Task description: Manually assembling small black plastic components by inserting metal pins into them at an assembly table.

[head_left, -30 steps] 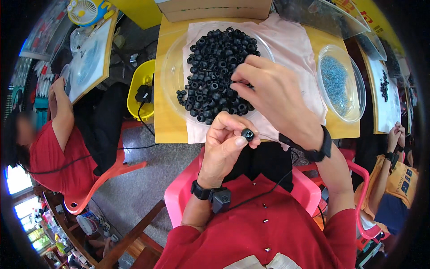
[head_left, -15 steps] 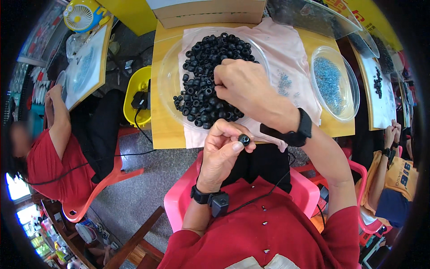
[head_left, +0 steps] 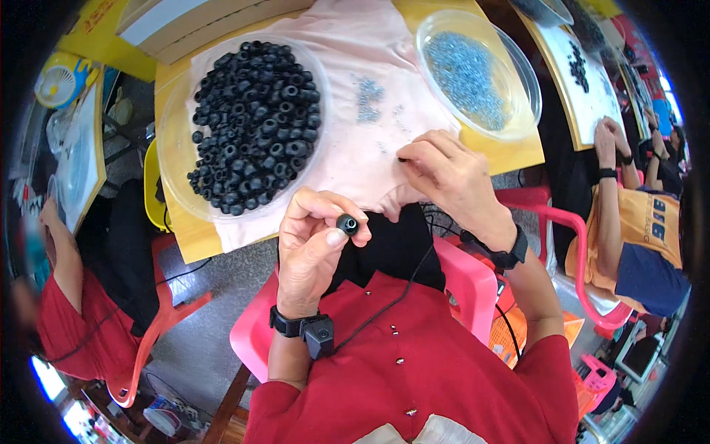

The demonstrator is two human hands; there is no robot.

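Note:
Between thumb and fingers, my left hand (head_left: pixel 314 240) grips a small black ring-shaped part (head_left: pixel 347 224) with a pale ring showing in its hole. My right hand (head_left: pixel 455 170) is closed in a pinch over the pink cloth (head_left: pixel 370 44); a bit of something black (head_left: pixel 402 159) shows at its fingertips, too small to name. Left of that hand, a clear round tray (head_left: pixel 325 96) holds a heap of similar black parts (head_left: pixel 255 118). Loose small blue-grey pieces (head_left: pixel 368 100) lie on the cloth beyond my right hand.
A clear round dish (head_left: pixel 521 122) of tiny blue-grey pieces (head_left: pixel 466 70) stands at the table's right. A cardboard box (head_left: pixel 207 22) sits at the back. A yellow bin (head_left: pixel 153 185) is left of the wooden table (head_left: pixel 185 229). Co-workers sit at both sides. A cable (head_left: pixel 392 300) crosses my lap.
My right hand has left the heap of black parts and moved to the cloth on the right, pinching something black. My left hand still holds its part. The view has shifted and turned.

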